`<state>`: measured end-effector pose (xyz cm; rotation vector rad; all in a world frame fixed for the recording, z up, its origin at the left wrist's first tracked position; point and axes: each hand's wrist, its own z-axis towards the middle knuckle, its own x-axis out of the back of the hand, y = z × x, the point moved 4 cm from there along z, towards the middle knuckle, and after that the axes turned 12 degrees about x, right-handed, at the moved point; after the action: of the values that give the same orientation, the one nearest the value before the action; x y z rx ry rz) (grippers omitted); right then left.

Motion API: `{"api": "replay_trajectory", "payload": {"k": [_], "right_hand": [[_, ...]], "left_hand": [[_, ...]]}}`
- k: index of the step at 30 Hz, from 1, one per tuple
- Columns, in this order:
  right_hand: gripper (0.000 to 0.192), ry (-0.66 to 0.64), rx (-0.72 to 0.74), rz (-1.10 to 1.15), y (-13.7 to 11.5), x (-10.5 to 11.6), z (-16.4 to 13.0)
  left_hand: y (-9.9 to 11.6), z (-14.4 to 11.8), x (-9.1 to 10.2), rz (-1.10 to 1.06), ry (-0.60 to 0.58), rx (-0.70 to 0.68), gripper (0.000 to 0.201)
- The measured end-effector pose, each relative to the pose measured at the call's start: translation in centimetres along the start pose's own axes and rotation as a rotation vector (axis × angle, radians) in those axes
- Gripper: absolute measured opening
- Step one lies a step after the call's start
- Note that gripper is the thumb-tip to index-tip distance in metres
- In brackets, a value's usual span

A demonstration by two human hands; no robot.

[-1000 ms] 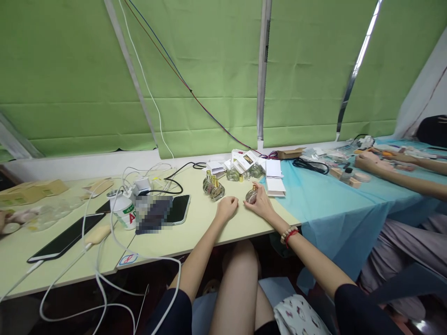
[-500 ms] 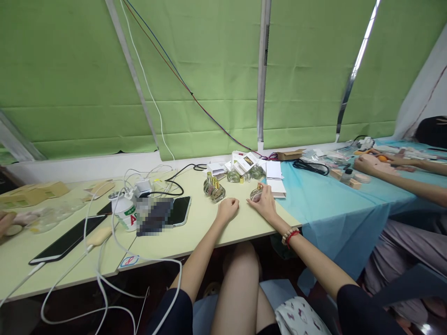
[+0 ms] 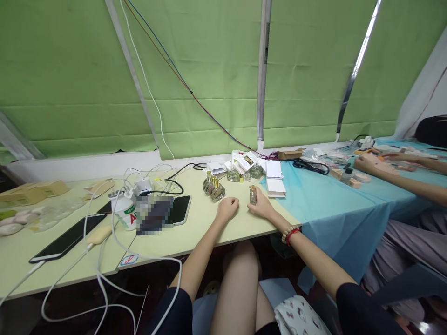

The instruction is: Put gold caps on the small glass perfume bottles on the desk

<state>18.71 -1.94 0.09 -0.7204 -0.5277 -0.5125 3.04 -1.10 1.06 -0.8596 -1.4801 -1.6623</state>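
My right hand (image 3: 261, 204) is wrapped round a small glass perfume bottle (image 3: 253, 196) with a gold top, held upright with its narrow side towards me. To the left of it, my left hand (image 3: 227, 210) rests on the table in a loose fist, and nothing shows in it. Just beyond my left hand stand several glass perfume bottles with gold necks (image 3: 214, 187), close together. Further back, greenish glass bottles (image 3: 233, 175) lie among white boxes (image 3: 246, 160). Two white boxes (image 3: 275, 187) sit behind my right hand.
On the left of the pale yellow table (image 3: 195, 235) are a phone (image 3: 180, 211), a white can (image 3: 123, 211), a dark tablet (image 3: 68, 239) and tangled white cables (image 3: 153, 259). A blue cloth (image 3: 324, 204) covers the right side, where a co-worker's hand (image 3: 370, 164) is busy.
My right hand has turned the perfume bottle from its broad face to its narrow side, and the fingers have curled behind it. Another person's hand at the far left has left the view.
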Motion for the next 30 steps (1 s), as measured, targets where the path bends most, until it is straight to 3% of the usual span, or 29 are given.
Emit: {"api": "replay_trajectory", "payload": {"k": [4, 7, 12, 18, 24, 30], "right_hand": [[0.067, -0.14, 0.095, 0.044, -1.2, -0.3, -0.3], [0.066, -0.063, 0.125, 0.005, -1.5, -0.2, -0.2], [0.069, 0.105, -0.007, -0.091, -0.6, 0.3, -0.2], [0.065, -0.055, 0.053, 0.033, -0.8, -0.1, -0.2], [0.056, 0.051, 0.025, 0.034, -0.7, 0.2, -0.4], [0.05, 0.071, 0.047, 0.042, -1.0, 0.6, -0.4]], "left_hand": [[0.1, -0.1, 0.1, 0.01, 0.004, 0.003, 0.037], [0.3, -0.3, 0.2, 0.013, 0.012, 0.004, 0.036], [0.4, -0.4, 0.3, 0.012, 0.013, 0.006, 0.035], [0.4, -0.5, 0.3, 0.011, 0.011, -0.01, 0.036], [0.5, -0.5, 0.3, 0.023, 0.008, -0.008, 0.037], [0.3, -0.4, 0.2, 0.026, 0.035, 0.003, 0.031]]}}
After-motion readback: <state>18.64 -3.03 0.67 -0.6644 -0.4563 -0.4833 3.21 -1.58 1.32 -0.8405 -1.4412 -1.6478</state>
